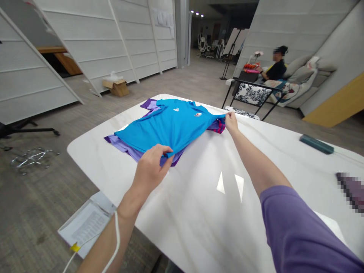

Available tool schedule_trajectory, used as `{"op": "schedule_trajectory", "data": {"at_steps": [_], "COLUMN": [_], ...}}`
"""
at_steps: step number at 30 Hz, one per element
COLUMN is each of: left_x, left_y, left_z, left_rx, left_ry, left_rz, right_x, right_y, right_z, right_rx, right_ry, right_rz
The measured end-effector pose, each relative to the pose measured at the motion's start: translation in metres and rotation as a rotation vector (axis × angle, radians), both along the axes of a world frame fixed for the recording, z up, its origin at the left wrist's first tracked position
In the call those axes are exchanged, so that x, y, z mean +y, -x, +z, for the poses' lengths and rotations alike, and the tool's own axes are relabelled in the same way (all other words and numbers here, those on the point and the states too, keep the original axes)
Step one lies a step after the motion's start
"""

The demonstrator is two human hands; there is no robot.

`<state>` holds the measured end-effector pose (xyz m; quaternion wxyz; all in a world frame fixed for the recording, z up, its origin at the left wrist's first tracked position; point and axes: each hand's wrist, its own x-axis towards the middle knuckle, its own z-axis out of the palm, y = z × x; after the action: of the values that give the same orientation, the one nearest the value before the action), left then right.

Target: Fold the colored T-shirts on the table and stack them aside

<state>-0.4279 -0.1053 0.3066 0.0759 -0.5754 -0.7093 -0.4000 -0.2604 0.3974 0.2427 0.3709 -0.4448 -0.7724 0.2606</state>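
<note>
A bright blue shirt (173, 123) with small chest logos lies spread on top of a purple garment (133, 151) on the white table (210, 204). My left hand (150, 168) pinches the blue shirt's near hem, fingers closed on the fabric. My right hand (231, 122) is stretched out to the shirt's far right corner and grips its sleeve edge, where a pink-striped piece (217, 127) shows underneath. A white cable (115, 242) hangs from my left wrist.
A dark green flat case (316, 144) and a blurred dark object (352, 191) lie at the table's right. Papers (87, 223) sit by the near-left edge. A patterned chair (251, 94) stands behind the table. Another person (275, 68) sits on a sofa. A cardboard box (117, 87) rests on the floor.
</note>
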Motion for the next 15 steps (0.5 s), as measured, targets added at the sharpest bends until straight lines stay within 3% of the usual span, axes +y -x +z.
{"op": "schedule_trajectory", "data": {"at_steps": [3, 6, 8, 12, 15], "left_x": [-0.008, -0.008, -0.004, 0.005, 0.001], "left_y": [-0.055, -0.126, -0.179, -0.293, -0.377], "left_z": [0.008, 0.004, -0.007, -0.045, -0.064], "left_rx": [0.015, 0.015, 0.007, -0.063, -0.073], "left_ry": [0.045, 0.122, 0.190, 0.329, 0.389], "left_rz": [-0.224, -0.450, -0.585, -0.854, -1.039], "right_x": [-0.004, -0.012, -0.018, -0.031, -0.043], "right_y": [-0.054, -0.123, -0.176, -0.297, -0.393], "right_z": [0.009, 0.008, 0.002, -0.012, -0.017], "right_rx": [0.093, 0.082, 0.022, -0.179, -0.291], "right_ry": [0.118, 0.126, 0.113, 0.125, 0.093], "right_rz": [-0.133, -0.232, -0.269, -0.261, -0.276]}}
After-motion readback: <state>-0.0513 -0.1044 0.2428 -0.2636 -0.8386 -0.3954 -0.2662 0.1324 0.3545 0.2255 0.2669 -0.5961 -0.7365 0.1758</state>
